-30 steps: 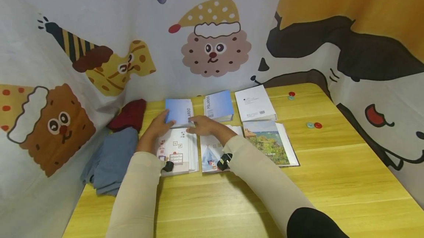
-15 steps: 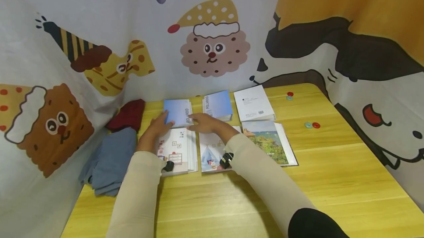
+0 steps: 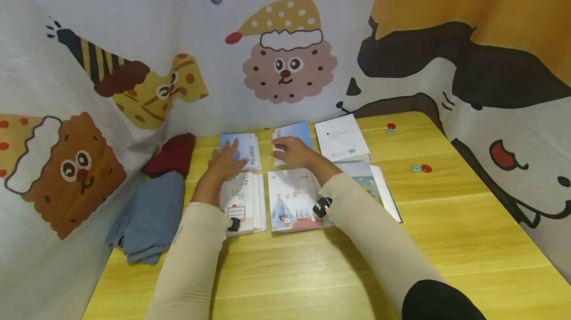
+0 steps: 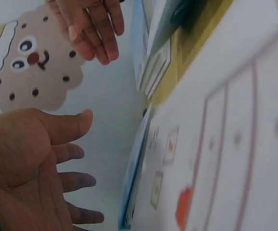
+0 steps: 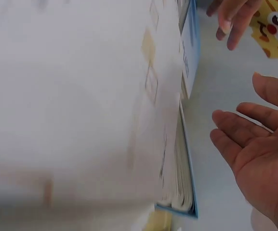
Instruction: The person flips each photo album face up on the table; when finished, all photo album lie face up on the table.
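My left hand (image 3: 224, 162) hovers, fingers spread, over the back-left blue photo album (image 3: 253, 155), whose cover reads POLAROID. In the left wrist view the palm faces sideways with nothing in it. My right hand (image 3: 292, 152) is above the second blue album (image 3: 303, 132), partly covering it; its fingers are extended and hold nothing, as the right wrist view shows. In front lie a white album with a dresser drawing (image 3: 241, 206), one with a tent drawing (image 3: 290, 201) and, partly behind my right arm, one with a landscape cover (image 3: 368, 179).
A white album (image 3: 342, 139) lies face down at the back right. Red and pale green discs (image 3: 421, 168) rest on the table's right side, another pair (image 3: 390, 129) farther back. At the left are folded blue-grey cloth (image 3: 153, 216) and dark red cloth (image 3: 171, 154). A printed curtain (image 3: 178, 3) hangs behind.
Both hands have come off the left blue album. The right hand has moved right, over the second blue album; the left has lifted and its fingers have spread. The albums look unmoved.
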The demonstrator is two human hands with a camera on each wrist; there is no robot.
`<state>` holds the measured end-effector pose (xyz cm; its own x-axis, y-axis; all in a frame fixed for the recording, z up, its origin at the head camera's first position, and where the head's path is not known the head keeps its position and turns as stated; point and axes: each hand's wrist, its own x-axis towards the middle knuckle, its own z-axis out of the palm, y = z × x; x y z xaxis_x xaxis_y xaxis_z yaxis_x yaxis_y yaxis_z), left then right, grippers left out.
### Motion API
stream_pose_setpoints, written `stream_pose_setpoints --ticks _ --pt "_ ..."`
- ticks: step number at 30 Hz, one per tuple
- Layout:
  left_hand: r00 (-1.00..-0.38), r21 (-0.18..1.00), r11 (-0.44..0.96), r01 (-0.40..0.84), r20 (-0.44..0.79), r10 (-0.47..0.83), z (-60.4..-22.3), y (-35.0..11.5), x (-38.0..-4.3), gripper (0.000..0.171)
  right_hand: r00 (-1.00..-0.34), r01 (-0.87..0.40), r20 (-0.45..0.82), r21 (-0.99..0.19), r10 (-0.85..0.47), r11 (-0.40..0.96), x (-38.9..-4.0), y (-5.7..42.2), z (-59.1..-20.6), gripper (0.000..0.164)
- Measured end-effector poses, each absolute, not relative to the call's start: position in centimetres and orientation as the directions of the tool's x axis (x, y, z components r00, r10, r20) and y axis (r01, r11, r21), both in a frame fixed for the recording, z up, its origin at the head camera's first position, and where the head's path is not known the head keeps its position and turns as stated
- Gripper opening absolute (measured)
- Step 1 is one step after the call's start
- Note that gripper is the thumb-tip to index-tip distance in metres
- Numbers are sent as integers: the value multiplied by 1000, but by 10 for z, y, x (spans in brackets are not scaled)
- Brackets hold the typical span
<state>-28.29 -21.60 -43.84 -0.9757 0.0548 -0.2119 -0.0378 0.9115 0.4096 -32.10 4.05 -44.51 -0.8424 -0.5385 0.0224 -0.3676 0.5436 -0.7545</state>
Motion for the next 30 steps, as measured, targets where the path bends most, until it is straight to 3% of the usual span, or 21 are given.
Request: stream_pose_setpoints --ticks 4,11,19,30 --pt "-967 404 915 -19 -239 85 -434 -202 -280 83 -864 -382 54 -720 -501 580 -325 53 -443 55" --pt "-950 491 870 44 -249 188 -428 -180 -284 83 -918 -297 32 -713 -394 635 -329 76 -441 58" --pt "-927 572 818 66 -269 263 -437 -160 -293 84 -930 -285 27 -685 -367 670 -340 91 -446 60" --pt "-901 578 811 89 -300 313 -441 -130 -299 82 -922 -213 -107 -664 -372 717 -345 103 -455 70"
